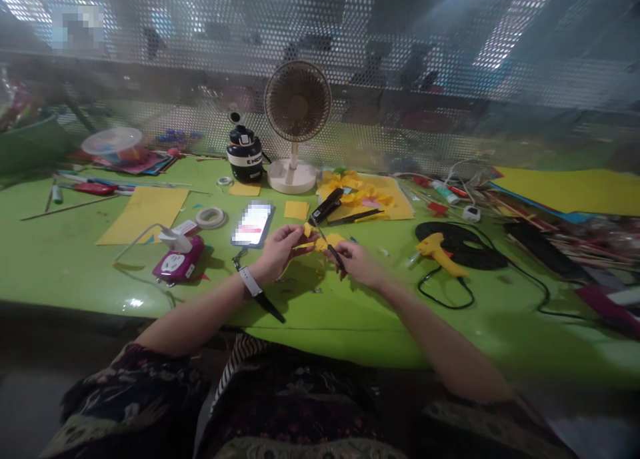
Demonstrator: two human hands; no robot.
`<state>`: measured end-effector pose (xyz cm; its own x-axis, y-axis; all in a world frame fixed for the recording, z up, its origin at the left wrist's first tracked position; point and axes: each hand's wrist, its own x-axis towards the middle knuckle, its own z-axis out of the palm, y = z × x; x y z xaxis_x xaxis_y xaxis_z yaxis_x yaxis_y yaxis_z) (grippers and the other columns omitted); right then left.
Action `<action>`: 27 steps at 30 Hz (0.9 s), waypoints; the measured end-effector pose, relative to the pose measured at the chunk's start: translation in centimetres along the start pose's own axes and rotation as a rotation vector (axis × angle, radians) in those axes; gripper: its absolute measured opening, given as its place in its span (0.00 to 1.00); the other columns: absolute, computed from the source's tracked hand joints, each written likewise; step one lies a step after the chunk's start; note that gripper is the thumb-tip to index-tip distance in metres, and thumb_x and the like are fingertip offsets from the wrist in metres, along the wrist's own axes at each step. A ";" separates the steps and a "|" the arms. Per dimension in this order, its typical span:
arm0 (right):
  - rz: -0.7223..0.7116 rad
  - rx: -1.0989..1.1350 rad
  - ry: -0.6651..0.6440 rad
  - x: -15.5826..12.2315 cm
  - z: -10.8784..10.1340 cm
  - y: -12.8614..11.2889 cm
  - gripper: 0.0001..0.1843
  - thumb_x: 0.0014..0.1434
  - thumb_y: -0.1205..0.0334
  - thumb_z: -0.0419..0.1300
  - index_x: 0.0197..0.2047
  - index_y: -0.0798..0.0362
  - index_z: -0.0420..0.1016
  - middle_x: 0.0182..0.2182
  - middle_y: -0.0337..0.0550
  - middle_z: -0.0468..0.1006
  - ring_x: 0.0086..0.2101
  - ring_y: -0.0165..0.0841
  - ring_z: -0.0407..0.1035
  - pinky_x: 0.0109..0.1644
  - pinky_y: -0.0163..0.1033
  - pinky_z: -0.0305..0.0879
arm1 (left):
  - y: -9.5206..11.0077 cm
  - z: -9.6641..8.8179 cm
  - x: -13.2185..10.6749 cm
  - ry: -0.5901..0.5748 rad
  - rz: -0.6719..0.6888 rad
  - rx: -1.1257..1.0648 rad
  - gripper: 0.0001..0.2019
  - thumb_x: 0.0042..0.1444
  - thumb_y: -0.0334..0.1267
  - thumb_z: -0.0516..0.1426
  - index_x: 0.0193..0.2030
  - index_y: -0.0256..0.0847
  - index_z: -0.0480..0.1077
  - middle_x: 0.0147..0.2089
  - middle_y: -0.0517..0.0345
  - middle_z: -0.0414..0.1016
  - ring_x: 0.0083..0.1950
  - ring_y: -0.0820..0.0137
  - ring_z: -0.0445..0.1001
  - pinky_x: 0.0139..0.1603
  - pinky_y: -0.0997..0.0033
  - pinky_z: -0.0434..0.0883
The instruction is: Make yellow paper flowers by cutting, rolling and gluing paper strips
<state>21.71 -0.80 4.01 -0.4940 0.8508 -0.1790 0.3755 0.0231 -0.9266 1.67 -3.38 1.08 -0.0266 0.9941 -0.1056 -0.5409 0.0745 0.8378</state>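
Over the green table (300, 311), my left hand (281, 245) pinches a small piece of yellow paper (308, 230) between thumb and fingers. My right hand (359, 263) is closed round the dark handles of a pair of scissors (335, 255). Their blades point up and left to the paper; whether they touch it I cannot tell. Yellow paper scraps (327, 241) lie just behind and between the hands. A black stapler (326, 207) and a dark slim tool (357, 216) rest beyond them. The phone (253, 223) is lit, left of my left hand.
A purple power adapter (178, 262) and a tape roll (211, 217) stand left. Behind are a fan (298, 105), a bottle (245, 157) and yellow paper flowers (357, 187). Right lies a yellow glue gun (441, 253) with its black cord, near sticks and coloured sheets (570, 185).
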 end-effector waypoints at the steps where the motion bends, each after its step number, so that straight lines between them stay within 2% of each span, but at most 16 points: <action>1: -0.014 0.004 0.036 0.1 -0.3 0.0 0.28 0.47 0.35 0.68 0.28 0.52 0.67 0.23 0.36 0.70 0.22 0.27 0.65 0.25 0.35 0.68 | 0.2 0.1 -0.1 0.014 -0.014 0.001 0.08 0.59 0.36 0.64 0.38 0.35 0.70 0.42 0.48 0.80 0.46 0.64 0.82 0.48 0.63 0.79; 5: -0.034 -0.077 0.196 0.6 -2.7 0.0 0.28 0.49 0.34 0.66 0.33 0.53 0.70 0.27 0.41 0.75 0.26 0.30 0.67 0.27 0.35 0.66 | 0.9 0.8 -0.4 0.057 -0.064 -0.003 0.05 0.63 0.33 0.60 0.38 0.34 0.69 0.43 0.44 0.81 0.44 0.65 0.83 0.39 0.71 0.79; 8: 0.010 -0.401 0.323 1.1 -4.8 0.1 0.25 0.51 0.38 0.67 0.30 0.52 0.70 0.28 0.43 0.77 0.27 0.33 0.68 0.28 0.37 0.60 | 1.1 1.0 -0.4 0.062 -0.087 -0.033 0.06 0.64 0.36 0.58 0.39 0.34 0.69 0.44 0.42 0.82 0.43 0.64 0.83 0.37 0.71 0.79; 11: 0.084 -0.713 0.407 1.6 -6.3 0.3 0.19 0.54 0.44 0.67 0.28 0.51 0.70 0.30 0.45 0.79 0.30 0.37 0.70 0.29 0.38 0.56 | 1.0 0.8 -0.1 0.076 -0.103 -0.067 0.07 0.65 0.36 0.57 0.38 0.34 0.70 0.43 0.41 0.82 0.43 0.65 0.83 0.40 0.70 0.80; 15: 0.141 -0.874 0.417 2.2 -7.1 1.0 0.16 0.57 0.47 0.65 0.32 0.51 0.72 0.33 0.47 0.81 0.32 0.39 0.72 0.29 0.38 0.54 | 0.5 0.3 0.1 0.009 -0.084 -0.064 0.07 0.62 0.35 0.60 0.37 0.32 0.72 0.46 0.41 0.82 0.45 0.66 0.82 0.48 0.68 0.79; 20: 0.204 -0.961 0.419 2.7 -7.2 2.0 0.18 0.59 0.44 0.63 0.35 0.52 0.74 0.33 0.47 0.81 0.32 0.38 0.72 0.28 0.37 0.52 | 0.2 0.1 0.2 -0.053 -0.060 -0.075 0.07 0.61 0.36 0.61 0.39 0.33 0.73 0.47 0.42 0.82 0.47 0.65 0.82 0.50 0.67 0.78; 24: 0.236 -1.009 0.416 3.0 -7.3 2.3 0.22 0.58 0.39 0.62 0.32 0.52 0.77 0.31 0.47 0.80 0.30 0.37 0.70 0.28 0.38 0.52 | 0.5 0.3 -0.1 -0.075 -0.044 -0.064 0.06 0.62 0.35 0.61 0.40 0.34 0.73 0.47 0.44 0.82 0.48 0.65 0.82 0.50 0.67 0.78; 27: 0.282 -1.026 0.374 3.1 -7.5 2.3 0.22 0.59 0.41 0.61 0.30 0.52 0.78 0.29 0.49 0.79 0.29 0.37 0.70 0.29 0.39 0.53 | 0.6 0.6 -0.4 -0.091 -0.043 -0.036 0.05 0.62 0.34 0.60 0.42 0.34 0.73 0.47 0.44 0.81 0.49 0.65 0.81 0.52 0.65 0.77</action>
<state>26.89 5.77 3.83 -0.0883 0.9937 -0.0687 0.9887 0.0790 -0.1276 1.82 -3.69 1.98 0.0726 0.9932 -0.0906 -0.5695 0.1159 0.8138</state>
